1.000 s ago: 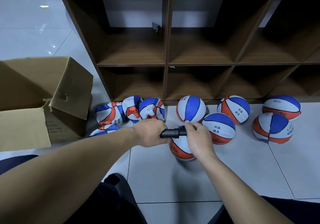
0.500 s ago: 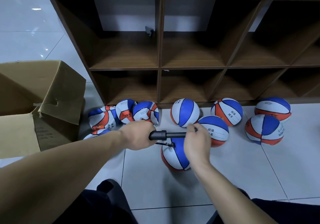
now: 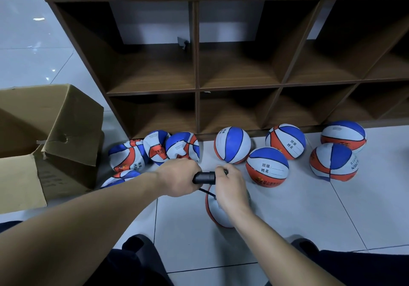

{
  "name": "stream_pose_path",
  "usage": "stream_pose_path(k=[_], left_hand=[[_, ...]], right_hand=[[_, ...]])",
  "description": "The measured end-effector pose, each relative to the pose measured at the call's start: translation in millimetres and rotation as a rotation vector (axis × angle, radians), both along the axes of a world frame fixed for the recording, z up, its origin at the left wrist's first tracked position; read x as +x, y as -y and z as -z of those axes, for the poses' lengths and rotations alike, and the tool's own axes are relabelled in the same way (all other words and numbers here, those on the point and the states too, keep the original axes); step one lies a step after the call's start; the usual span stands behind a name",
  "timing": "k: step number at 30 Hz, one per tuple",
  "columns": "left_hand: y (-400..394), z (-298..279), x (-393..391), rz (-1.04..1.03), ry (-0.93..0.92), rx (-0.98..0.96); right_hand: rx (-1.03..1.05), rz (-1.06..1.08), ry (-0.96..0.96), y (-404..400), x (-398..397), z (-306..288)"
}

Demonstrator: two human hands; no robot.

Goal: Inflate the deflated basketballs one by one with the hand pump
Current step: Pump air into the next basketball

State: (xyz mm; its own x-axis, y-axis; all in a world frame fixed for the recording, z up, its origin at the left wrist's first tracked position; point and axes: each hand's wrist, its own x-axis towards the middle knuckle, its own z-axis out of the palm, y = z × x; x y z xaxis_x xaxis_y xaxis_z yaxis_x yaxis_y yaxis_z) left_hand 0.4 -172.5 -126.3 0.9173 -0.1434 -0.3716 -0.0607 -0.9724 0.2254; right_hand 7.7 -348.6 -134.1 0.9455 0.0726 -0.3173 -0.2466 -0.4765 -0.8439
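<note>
While your left hand (image 3: pixel 177 179) grips the black hand pump (image 3: pixel 204 177) at its barrel, your right hand (image 3: pixel 232 188) is curled round the pump's other end, the two hands nearly touching; the pump lies level above the basketball (image 3: pixel 215 210) on the floor tiles (image 3: pixel 298 215), and a thin black hose (image 3: pixel 209 193) runs down to it; five round balls (image 3: pixel 266 166) lie from 12 to 2 o'clock of it, against the wooden shelf unit (image 3: pixel 195 64); crumpled flat balls (image 3: pixel 155 148) cluster at 10 o'clock, beside the open cardboard box (image 3: pixel 66 130).
</note>
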Motion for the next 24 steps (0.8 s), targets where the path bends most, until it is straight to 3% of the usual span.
stream_pose_path(k=[9,15,18,24], left_hand=[[-9,3,-4,-0.051,-0.05,-0.027],[-28,-1,-1,-0.08,-0.028,0.054],[-21,-4,1,-0.061,-0.017,0.081],[-8,-9,2,-0.02,0.025,0.1]], right_hand=[[0.011,-0.019,-0.014,25,22,2],[0.04,0.212,-0.059,58,53,1],[0.032,0.285,0.038,49,42,-1],[0.044,0.187,0.084,18,10,1]])
